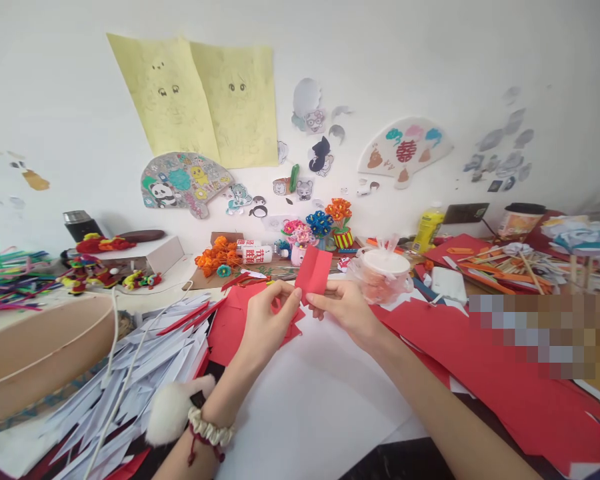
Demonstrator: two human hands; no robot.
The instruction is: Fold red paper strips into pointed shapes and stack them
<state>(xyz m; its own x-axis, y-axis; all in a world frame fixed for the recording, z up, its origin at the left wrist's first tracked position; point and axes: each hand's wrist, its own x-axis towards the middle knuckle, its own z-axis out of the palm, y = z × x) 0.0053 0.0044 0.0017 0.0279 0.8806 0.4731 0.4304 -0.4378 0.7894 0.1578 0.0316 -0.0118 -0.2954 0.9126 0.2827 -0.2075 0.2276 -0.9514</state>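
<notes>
Holding small creased rectangular red paper piece (315, 270) between both hands, over big smooth white paper sheet (325, 387). Left hand (275, 307): thumb and fingers pinching paper's lower left edge. Right hand (347, 303): thumb and fingers pinching lower right side. Angular flat red paper sheets (230, 327) behind and left of left hand; heap of narrow pointed white paper strips (130, 380) further left. Round white-lidded tub in clear plastic bag (386, 263) just beyond right hand. Long flat red paper sheets (500, 373) to right of right hand, beside forearm.
</notes>
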